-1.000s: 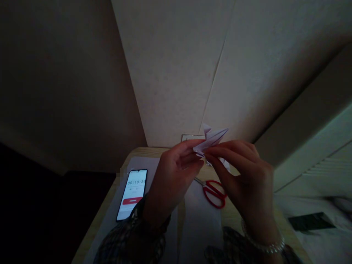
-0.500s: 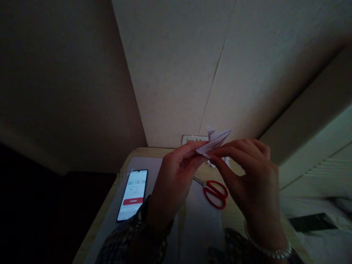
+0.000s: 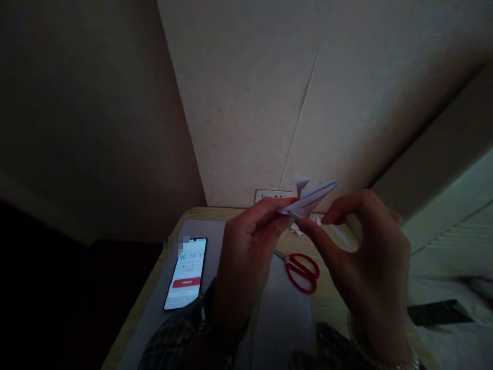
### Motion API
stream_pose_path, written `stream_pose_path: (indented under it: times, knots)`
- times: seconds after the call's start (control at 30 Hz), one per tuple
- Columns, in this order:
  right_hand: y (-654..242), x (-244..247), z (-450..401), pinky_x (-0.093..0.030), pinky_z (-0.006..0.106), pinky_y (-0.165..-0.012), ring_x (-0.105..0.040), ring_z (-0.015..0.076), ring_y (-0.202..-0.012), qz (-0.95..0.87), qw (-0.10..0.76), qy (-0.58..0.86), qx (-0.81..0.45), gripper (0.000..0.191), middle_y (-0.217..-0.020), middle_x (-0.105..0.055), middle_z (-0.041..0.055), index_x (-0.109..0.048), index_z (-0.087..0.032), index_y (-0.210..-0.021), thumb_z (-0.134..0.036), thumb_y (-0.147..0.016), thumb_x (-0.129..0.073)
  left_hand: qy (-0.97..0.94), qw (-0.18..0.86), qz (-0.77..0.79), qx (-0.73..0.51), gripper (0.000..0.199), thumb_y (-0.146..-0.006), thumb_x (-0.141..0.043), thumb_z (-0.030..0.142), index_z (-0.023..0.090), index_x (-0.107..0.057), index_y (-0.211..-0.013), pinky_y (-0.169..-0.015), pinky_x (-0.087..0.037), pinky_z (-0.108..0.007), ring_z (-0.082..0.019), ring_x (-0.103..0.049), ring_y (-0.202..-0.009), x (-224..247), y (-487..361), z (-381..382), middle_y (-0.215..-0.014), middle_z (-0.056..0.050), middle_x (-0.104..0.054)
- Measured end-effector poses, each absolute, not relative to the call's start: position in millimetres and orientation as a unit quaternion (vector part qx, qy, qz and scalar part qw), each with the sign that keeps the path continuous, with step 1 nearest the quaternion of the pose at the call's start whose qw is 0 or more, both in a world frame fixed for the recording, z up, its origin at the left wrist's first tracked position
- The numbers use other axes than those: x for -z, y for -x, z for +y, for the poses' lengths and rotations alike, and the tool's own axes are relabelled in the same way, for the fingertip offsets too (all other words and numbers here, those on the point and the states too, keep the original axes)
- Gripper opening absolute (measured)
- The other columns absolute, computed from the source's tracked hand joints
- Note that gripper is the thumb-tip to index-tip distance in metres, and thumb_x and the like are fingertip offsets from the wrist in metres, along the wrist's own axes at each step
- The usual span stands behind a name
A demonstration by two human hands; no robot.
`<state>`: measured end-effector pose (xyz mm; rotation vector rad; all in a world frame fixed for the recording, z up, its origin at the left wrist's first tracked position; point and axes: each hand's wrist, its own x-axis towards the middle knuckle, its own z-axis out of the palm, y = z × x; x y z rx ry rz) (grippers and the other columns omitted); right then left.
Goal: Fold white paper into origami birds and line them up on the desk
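A small folded white paper (image 3: 314, 196) with pointed tips is held up over the far part of the table. My left hand (image 3: 252, 241) pinches its near left end between thumb and fingers. The thumb of my right hand (image 3: 358, 241) touches the paper's lower edge, while the index finger is lifted off and apart from the thumb. Red-handled scissors (image 3: 302, 272) lie on the table below, between my hands.
A lit phone (image 3: 186, 275) showing a timer lies on white paper at the left. White sheets (image 3: 283, 313) and paper scraps (image 3: 296, 229) are on the wooden table (image 3: 331, 298). A wall socket (image 3: 273, 193) is behind; a dark flat object (image 3: 441, 312) lies at the right.
The folded paper has moved slightly right and its tips have shifted. My right hand has moved right, its index finger has come off the paper and parted from the thumb.
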<state>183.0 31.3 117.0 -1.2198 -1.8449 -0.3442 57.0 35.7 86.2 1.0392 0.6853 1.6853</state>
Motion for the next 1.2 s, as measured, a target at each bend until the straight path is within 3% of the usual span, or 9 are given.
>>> stream_pose_path:
  times: [0.2, 0.37, 0.6, 1.2]
  knots:
    - [-185.7, -114.1, 29.9, -0.039, 0.035, -0.072, -0.051, 0.0192, -0.079, -0.711, 0.531, 0.461, -0.017, 0.023, -0.083, -0.053, 0.0014, -0.052, -0.022, -0.089, -0.039, -0.08, -0.065, -0.367, 0.525, 0.257, -0.723, 0.011, -0.078, -0.069, 0.016, 0.022, -0.074, -0.085, -0.076, -0.055, -0.016, -0.01, -0.071, -0.078, -82.4, -59.2, 36.9, -0.079, 0.004, -0.076]
    - [-189.6, -111.6, 32.6, -0.045, 0.034, -0.081, -0.054, 0.0205, -0.094, -0.748, 0.495, 0.409, -0.168, 0.038, -0.097, -0.057, 0.0026, -0.052, -0.024, -0.109, -0.04, -0.078, -0.067, -0.318, 0.569, 0.209, -0.729, 0.01, -0.078, -0.068, 0.017, 0.017, -0.072, -0.087, -0.081, -0.056, -0.023, -0.013, -0.071, -0.082, -81.6, -60.7, 38.6, -0.086, -0.001, -0.076]
    - [-186.1, -106.9, 38.4, -0.048, 0.033, -0.079, -0.059, 0.0193, -0.088, -0.726, 0.51, 0.414, -0.205, 0.027, -0.092, -0.061, -0.0001, -0.056, -0.028, -0.095, -0.02, -0.075, -0.072, -0.31, 0.577, 0.212, -0.725, 0.011, -0.077, -0.07, 0.019, 0.015, -0.072, -0.087, -0.079, -0.056, -0.021, -0.014, -0.07, -0.082, -87.3, -64.2, 34.0, -0.085, -0.004, -0.075]
    - [-180.0, -114.3, 31.2, -0.049, 0.028, -0.066, -0.063, 0.016, -0.075, -0.688, 0.546, 0.443, -0.179, 0.013, -0.082, -0.066, -0.0024, -0.063, -0.024, -0.085, -0.023, -0.076, -0.072, -0.305, 0.59, 0.21, -0.717, 0.004, -0.078, -0.068, 0.016, 0.015, -0.072, -0.078, -0.077, -0.055, -0.019, -0.01, -0.068, -0.074, -88.3, -68.2, 31.1, -0.074, 0.0, -0.073]
